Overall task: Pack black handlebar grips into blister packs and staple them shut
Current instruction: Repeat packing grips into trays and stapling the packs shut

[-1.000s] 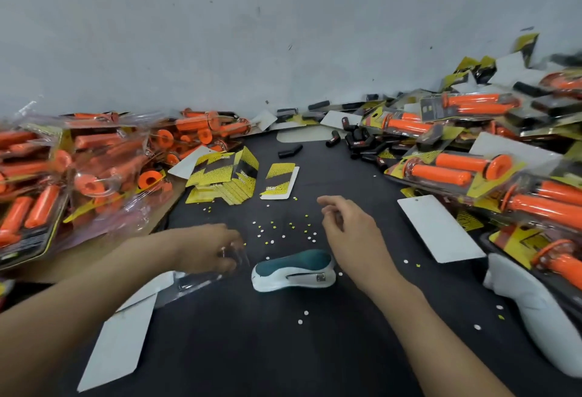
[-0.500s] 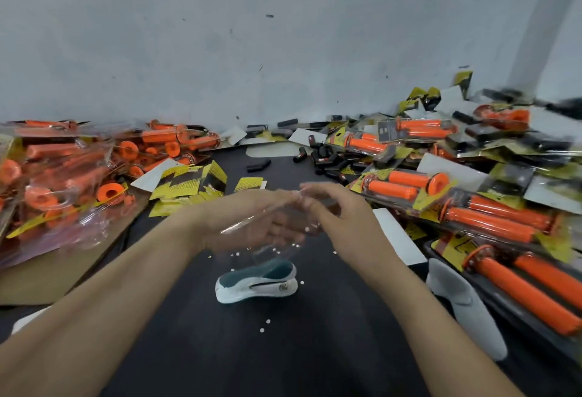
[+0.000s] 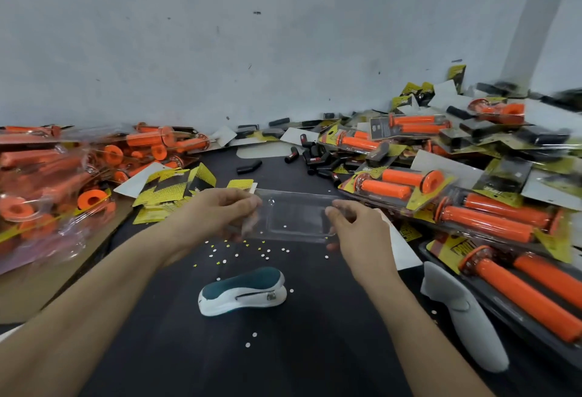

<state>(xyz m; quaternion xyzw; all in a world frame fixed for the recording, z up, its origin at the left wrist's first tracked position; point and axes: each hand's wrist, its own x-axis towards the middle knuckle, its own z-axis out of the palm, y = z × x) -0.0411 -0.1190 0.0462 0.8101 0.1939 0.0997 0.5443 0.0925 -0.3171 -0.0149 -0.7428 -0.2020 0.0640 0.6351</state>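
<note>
Now wider apart than before, our left hand (image 3: 217, 212) and right hand (image 3: 359, 233) each clamp a grip on one end of the blister (image 3: 296, 217).

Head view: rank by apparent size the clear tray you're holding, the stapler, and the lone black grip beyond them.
1. Clear tray, largest.
2. Stapler, nearly as long; it sits nearer the camera, so this gap is unsure.
3. Lone black grip, clearly smallest, though farthest away.
</note>
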